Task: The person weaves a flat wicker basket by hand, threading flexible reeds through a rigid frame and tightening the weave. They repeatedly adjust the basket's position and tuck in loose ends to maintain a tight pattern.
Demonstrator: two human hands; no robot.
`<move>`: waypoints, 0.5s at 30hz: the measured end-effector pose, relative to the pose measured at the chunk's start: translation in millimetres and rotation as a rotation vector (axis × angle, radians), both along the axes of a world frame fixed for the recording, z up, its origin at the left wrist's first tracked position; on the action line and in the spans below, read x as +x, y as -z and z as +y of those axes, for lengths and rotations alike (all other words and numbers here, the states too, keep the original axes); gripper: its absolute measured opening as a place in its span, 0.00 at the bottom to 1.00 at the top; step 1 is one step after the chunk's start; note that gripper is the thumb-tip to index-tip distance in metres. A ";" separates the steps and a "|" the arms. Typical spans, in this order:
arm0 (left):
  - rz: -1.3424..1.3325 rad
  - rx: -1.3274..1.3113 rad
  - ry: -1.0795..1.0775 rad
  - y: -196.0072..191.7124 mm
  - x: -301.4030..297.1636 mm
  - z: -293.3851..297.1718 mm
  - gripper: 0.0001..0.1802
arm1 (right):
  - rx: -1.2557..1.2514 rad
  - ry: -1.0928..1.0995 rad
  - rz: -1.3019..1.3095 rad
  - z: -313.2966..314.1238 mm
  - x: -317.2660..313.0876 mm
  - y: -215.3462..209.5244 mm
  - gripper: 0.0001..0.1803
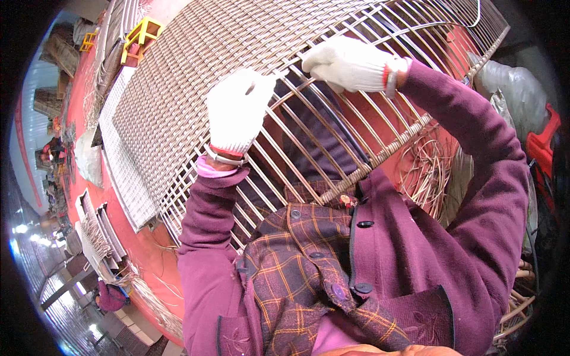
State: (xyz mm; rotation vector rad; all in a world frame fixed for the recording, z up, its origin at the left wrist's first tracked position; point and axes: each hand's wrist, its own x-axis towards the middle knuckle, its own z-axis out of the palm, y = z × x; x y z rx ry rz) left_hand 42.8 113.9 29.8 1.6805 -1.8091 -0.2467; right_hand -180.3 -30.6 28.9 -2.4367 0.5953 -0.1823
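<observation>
A large panel of grey-brown wicker [196, 59] leans across my lap, tightly woven on its far part. Bare rods [297, 118] run from the weave to a wrapped edge [380, 155] near my body. My left hand [237, 110], in a white knit glove, is closed at the weave's working edge, its fingertips pinched on a wicker strand [288, 72]. To its right, my right hand [344, 64], gloved alike, is also closed, fingers curled at the same strand over the rods. The gloves partly hide both grips.
Loose strands [428, 172] lie heaped beyond the wrapped edge. A yellow stool [141, 37] stands at the far left on the red floor [155, 258]. Clear plastic bags [515, 89] and a red object [541, 145] are at the right. Other woven panels [98, 234] lie left.
</observation>
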 end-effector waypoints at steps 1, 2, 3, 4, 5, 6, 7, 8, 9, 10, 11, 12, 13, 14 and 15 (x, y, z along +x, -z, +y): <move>0.001 0.052 -0.018 1.6 2.1 4.1 0.11 | 0.046 -0.057 0.142 -2.6 7.7 3.9 0.12; 0.002 0.104 -0.036 4.9 2.8 6.3 0.11 | 0.106 -0.050 0.176 -4.8 13.2 6.8 0.11; -0.039 0.071 -0.012 9.0 1.5 4.7 0.12 | 0.201 -0.024 0.236 -9.8 18.1 7.8 0.11; -0.080 0.037 0.013 15.4 -1.2 1.9 0.13 | 0.306 -0.021 0.251 -13.7 22.6 8.9 0.12; -0.108 0.006 0.027 22.0 -4.8 -1.3 0.13 | 0.302 -0.121 0.260 -18.6 26.1 8.4 0.13; -0.096 -0.023 0.026 30.3 -10.1 -4.5 0.15 | 0.296 -0.161 0.318 -21.1 29.8 8.7 0.14; -0.122 -0.068 0.051 37.6 -13.8 -9.5 0.14 | 0.268 -0.233 0.345 -23.4 33.1 8.5 0.15; -0.172 -0.071 0.010 43.2 -15.9 -12.7 0.12 | 0.308 -0.203 0.326 -24.2 35.2 8.6 0.15; -0.217 -0.054 -0.023 47.8 -17.6 -14.5 0.11 | 0.317 -0.167 0.342 -24.1 38.7 9.3 0.15; -0.167 -0.072 -0.025 50.2 -18.5 -14.8 0.11 | 0.322 -0.122 0.396 -23.8 40.3 9.7 0.16; -0.117 -0.088 -0.025 50.9 -18.3 -14.0 0.10 | 0.105 -0.196 0.391 -23.3 45.0 10.7 0.17; -0.058 -0.087 -0.025 49.4 -17.7 -11.9 0.10 | -0.105 -0.247 0.269 -23.3 45.9 10.7 0.18; -0.024 -0.069 -0.033 45.7 -16.4 -9.4 0.10 | -0.295 -0.282 0.180 -23.2 47.8 10.1 0.19; 0.021 -0.037 -0.037 40.7 -15.3 -7.3 0.10 | -0.213 -0.207 0.158 -24.7 45.6 7.9 0.20; 0.073 -0.026 -0.035 34.4 -14.5 -5.9 0.10 | -0.183 -0.156 0.155 -28.0 42.7 3.4 0.20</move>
